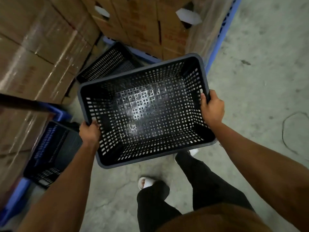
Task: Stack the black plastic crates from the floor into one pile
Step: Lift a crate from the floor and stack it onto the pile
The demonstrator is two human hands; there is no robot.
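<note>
I hold a black perforated plastic crate clear of the concrete floor, open side up and tilted, its pale rim facing the camera. My left hand is closed around the rim at the near-left corner, fingers curled over the edge. My right hand is clamped on the right-hand rim, thumb inside the wall and fingers wrapped outside.

Beyond the held crate, a second black crate sits on the floor, partly hidden behind it and wedged between the stacked cardboard boxes on the left and a blue pallet. A third black crate lies lower left, beside my left forearm, near another blue pallet edge.

My black trousers and white slippers show below the crate. More cartons rise at the top, wrapped in clear film.
</note>
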